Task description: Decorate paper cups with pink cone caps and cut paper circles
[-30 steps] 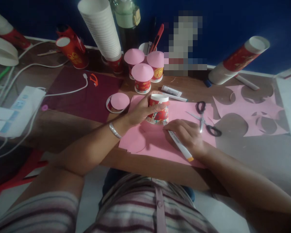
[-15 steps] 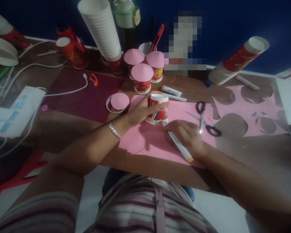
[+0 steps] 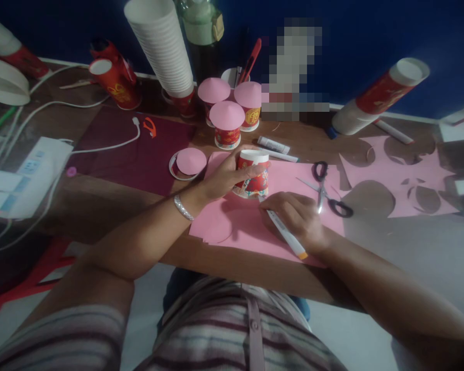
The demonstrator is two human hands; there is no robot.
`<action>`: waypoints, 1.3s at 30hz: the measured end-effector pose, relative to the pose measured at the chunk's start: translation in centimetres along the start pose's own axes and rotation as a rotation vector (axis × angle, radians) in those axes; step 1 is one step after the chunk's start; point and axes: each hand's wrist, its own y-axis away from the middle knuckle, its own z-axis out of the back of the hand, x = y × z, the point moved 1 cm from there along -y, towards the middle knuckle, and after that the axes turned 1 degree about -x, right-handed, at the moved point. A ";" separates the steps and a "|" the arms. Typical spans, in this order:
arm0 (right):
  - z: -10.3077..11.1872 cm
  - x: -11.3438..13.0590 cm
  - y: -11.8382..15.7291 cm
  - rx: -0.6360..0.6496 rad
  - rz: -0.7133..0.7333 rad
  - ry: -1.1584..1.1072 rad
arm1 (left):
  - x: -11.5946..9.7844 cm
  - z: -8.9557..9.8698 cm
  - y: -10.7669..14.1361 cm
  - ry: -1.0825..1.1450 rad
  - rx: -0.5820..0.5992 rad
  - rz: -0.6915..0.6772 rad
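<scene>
A red paper cup [image 3: 257,183] with a printed pattern stands on pink paper [image 3: 247,226], white end up. Wrapped round its left side and front is my left hand [image 3: 230,175], closed on it. My right hand [image 3: 296,216] grips a white marker [image 3: 288,237] with an orange end; its upper tip is at the cup's lower edge, and I cannot tell whether they touch. Scissors [image 3: 321,193] with black handles lie spread on the paper, right of my right hand. Left of the cup, a pink paper disc [image 3: 191,162] rests on a cup's base.
Behind stand three red cups with pink cone tops [image 3: 227,116], beside a tall stack of white cups [image 3: 160,51]. A glue stick [image 3: 273,145] lies behind the pink paper. Cut pink scraps [image 3: 406,175] are at right; white cables [image 3: 104,149] and a box [image 3: 33,178] at left.
</scene>
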 end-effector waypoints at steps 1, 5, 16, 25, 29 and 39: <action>0.1 0.1 -0.1 -0.008 -0.005 -0.006 | 0.0 0.0 0.0 0.002 -0.001 0.002; 0.3 0.5 -0.2 -0.039 0.033 -0.117 | 0.1 0.0 0.0 0.004 0.004 0.007; 0.6 -0.2 0.2 0.002 0.096 -0.065 | -0.5 -0.2 0.0 0.000 -0.012 0.019; 0.3 -0.8 0.2 -0.061 -0.124 0.008 | -1.1 -0.4 0.1 -0.016 -0.034 0.007; 0.2 -1.1 0.1 -0.047 -0.151 0.036 | -1.3 -0.4 0.1 -0.038 -0.033 -0.032; 0.2 -1.9 -0.2 -0.056 -0.159 0.064 | -0.2 -0.3 -0.2 0.109 0.022 -0.030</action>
